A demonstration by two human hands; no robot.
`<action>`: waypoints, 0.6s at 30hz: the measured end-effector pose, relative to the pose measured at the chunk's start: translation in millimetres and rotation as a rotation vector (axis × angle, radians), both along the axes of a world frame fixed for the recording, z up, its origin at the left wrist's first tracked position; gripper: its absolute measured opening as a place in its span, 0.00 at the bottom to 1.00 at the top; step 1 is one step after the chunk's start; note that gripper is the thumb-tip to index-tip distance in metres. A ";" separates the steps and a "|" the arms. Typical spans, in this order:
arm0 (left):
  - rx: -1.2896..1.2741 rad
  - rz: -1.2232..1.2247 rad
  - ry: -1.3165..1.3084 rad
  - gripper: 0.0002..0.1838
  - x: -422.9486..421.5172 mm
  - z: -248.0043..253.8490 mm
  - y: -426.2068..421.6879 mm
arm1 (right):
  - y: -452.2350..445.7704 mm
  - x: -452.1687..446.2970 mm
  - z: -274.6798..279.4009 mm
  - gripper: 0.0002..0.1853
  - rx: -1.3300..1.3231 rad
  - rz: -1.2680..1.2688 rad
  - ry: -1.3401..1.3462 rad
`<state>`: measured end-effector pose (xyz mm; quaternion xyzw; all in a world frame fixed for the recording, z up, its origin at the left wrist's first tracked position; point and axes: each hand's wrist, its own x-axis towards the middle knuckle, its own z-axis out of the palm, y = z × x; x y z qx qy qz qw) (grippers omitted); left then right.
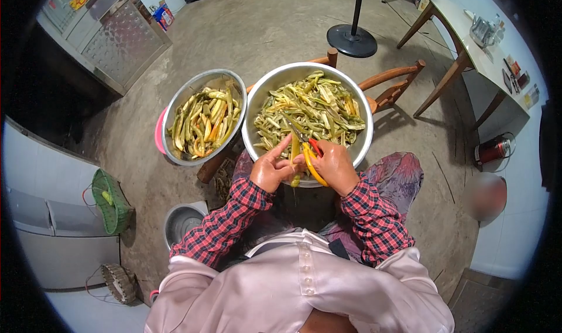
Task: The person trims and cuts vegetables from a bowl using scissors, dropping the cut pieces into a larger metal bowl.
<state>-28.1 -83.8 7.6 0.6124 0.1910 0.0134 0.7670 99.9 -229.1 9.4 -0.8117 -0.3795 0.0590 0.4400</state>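
Observation:
My left hand (269, 168) pinches a long yellow-green pepper (295, 148) over the near rim of a large metal basin (367, 135). Closed around red-and-yellow-handled scissors (315, 170) is my right hand (337, 164); the blades point up and left, right beside the pepper. Cut green and yellow strips (310, 102) fill the large basin. To its left, a second metal basin (171, 102) holds long whole peppers (205, 122), some of them orange. Where the blades meet the pepper is too small to make out.
A wooden chair (404, 84) stands behind the large basin. A grey bucket (170, 225) sits on the floor at left, near a green basket (111, 213). Farther off are a black round stand base (351, 41) and a table (462, 34) at right.

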 end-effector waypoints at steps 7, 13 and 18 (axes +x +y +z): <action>-0.059 -0.038 0.025 0.39 -3.5 7.1 2.0 | -2.9 15.7 0.0 0.23 -0.091 0.037 0.128; -0.168 0.118 0.006 0.32 -3.0 -8.3 16.7 | -8.2 21.1 1.7 0.20 -0.111 0.031 0.269; -0.144 0.122 -0.018 0.32 -4.1 -13.5 33.5 | -7.0 17.3 11.6 0.26 -0.234 0.159 0.283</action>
